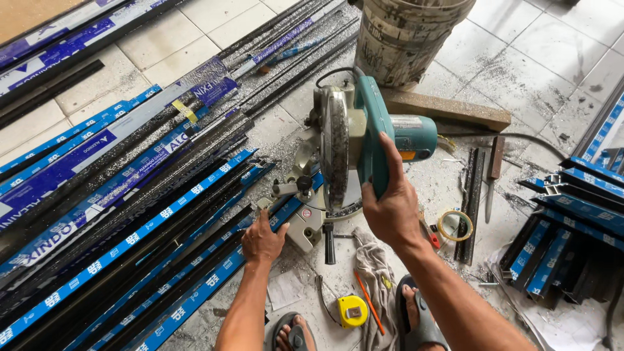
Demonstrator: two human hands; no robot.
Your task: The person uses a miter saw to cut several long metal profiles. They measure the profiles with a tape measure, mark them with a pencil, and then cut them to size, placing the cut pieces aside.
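Right hand (pixel 390 211) is wrapped around the teal handle of the mitre saw (pixel 354 143), fingers curled tight on the grip — the round blade guard stands upright just left of it. The saw sits on the tiled floor (pixel 520 78), metal shavings scattered all about its base. Left hand (pixel 263 240) is down flat on a long aluminium profile (pixel 195 286) with blue protective film, fingers spread and pressing it where it runs up to the saw's base. More film-wrapped profiles lie stacked to the left. Near the sandalled feet — a yellow tape measure (pixel 351 311), an orange pencil (pixel 369 302), a grey rag (pixel 374 266). A roll of tape (pixel 455 225) lies right of the hand, and a worn bucket (pixel 406 36) stands behind the saw.
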